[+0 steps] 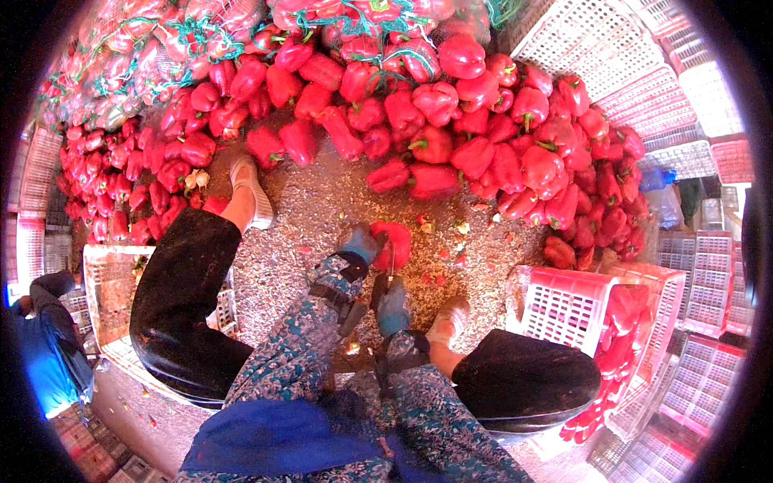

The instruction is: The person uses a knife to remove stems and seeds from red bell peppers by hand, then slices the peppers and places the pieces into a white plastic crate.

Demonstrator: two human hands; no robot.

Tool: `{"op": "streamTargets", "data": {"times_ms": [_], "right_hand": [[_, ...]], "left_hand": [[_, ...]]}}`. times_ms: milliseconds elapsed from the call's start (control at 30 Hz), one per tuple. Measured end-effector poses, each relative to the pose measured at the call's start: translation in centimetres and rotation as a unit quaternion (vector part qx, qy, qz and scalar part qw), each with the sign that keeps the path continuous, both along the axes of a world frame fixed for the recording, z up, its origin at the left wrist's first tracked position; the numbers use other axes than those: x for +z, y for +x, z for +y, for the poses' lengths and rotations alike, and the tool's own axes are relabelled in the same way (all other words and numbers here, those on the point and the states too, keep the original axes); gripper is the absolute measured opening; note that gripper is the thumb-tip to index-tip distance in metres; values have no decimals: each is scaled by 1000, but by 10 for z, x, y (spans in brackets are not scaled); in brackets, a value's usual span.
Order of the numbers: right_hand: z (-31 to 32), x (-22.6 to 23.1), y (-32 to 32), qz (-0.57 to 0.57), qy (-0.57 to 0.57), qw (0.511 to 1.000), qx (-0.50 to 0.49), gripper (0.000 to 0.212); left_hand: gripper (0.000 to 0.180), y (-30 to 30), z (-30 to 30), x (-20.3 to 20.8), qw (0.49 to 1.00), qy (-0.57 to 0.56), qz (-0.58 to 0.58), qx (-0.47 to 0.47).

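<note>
closest to me is the blue cloth (266,435), well behind both hands, with the patterned sleeves (282,346) reaching out past it. the right hand (393,307) comes next, fingers curled in, apparently round a thin tool (393,259) that points away from it; i can't make out the handle from here. ahead and to the left of that, the left hand (362,243) is partly closed, fingers bent against the red pepper (396,240), so i read it as gripping. the pepper sits just beyond the right hand and on the left hand's right side. i judge it light for its bulk, firm-skinned but hollow, so a hard squeeze could crack the wall, and the glossy skin may slide if wet. i'd cup it round its broad shoulders, fingers spread and clear of the tool's line. beyond both hands, scraps (462,228) litter the floor (322,177); farther out rises the heap of peppers (435,145), with mesh bags (161,64) past it, ahead and left of the left hand.
</note>
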State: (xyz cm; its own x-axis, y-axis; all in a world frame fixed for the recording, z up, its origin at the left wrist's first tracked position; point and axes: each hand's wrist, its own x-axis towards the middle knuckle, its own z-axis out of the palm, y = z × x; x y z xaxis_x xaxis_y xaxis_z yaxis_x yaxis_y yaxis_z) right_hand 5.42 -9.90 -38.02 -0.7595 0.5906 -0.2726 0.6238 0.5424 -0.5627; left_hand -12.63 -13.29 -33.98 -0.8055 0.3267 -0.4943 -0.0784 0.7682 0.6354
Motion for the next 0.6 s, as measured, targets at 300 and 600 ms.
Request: {"op": "streamTargets", "data": {"times_ms": [300, 600], "right_hand": [[-14, 32, -12, -166, -173, 970, -36, 44], [8, -6, 13, -155, -158, 974, 48, 41]], "left_hand": [[19, 0, -26, -104, 982, 169, -40, 81], [56, 10, -18, -85, 997, 3, 72, -4]]}}
